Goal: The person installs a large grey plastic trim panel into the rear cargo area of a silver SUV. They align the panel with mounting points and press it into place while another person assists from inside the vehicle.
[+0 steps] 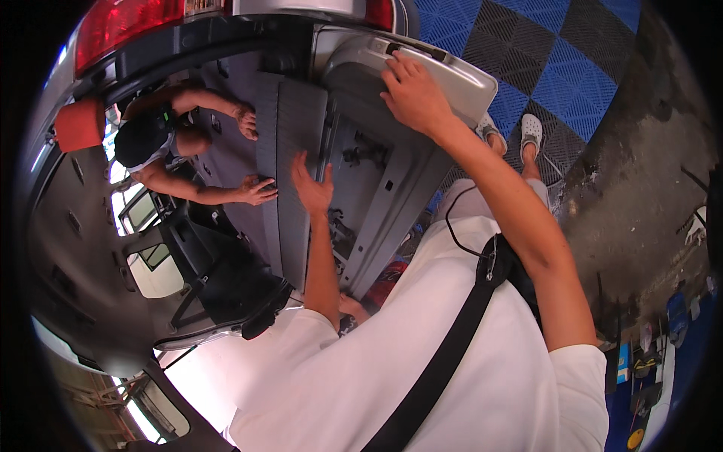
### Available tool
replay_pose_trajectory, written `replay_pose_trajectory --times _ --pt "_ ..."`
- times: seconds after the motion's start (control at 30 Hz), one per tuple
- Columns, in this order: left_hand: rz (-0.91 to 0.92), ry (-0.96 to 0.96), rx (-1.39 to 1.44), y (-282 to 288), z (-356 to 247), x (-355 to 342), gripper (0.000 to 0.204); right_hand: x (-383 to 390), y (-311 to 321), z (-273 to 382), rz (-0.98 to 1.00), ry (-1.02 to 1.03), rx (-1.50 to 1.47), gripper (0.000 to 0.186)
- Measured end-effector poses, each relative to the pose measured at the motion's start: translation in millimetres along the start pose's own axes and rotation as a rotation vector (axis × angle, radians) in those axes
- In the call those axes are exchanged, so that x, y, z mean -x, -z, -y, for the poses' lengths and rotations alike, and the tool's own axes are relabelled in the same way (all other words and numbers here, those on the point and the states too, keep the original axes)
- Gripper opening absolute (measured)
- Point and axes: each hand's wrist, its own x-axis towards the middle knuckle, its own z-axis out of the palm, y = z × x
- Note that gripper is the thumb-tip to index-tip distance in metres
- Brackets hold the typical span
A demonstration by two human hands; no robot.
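Note:
My left hand [312,187] is open, its fingers spread at the edge of a long grey folding panel [297,113] in the back of a vehicle. Whether the fingertips touch the panel, I cannot tell. Farther right, my right hand [413,89] lies with stretched fingers on the silver lowered tailgate [459,83], beside a dark recess in its edge. Between my hands shows the grey inner side of the tailgate [399,173]. Another person inside the vehicle reaches toward the panel; one of that person's hands [257,190] is at its far edge.
A red tail light [128,30] and the dark bumper edge are at the upper left. An orange-red headrest [80,125] is behind the other person. Feet in light clogs [531,129] stand on blue and black floor tiles [565,87]. Tools and containers [644,365] lie at the lower right.

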Motion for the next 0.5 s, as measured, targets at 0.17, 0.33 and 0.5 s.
replay_pose_trajectory --times 0.17,0.33,0.5 --pt "-0.074 0.071 0.08 -17 -43 39 0.057 -2 -6 -2 0.018 0.015 0.015 0.038" --pt "-0.09 0.151 0.432 -20 -139 94 0.031 -7 -6 -4 -0.001 0.051 -0.004 0.036" --pt "0.136 0.014 1.072 36 -248 100 0.021 -10 -10 -8 0.018 0.115 0.03 0.038"
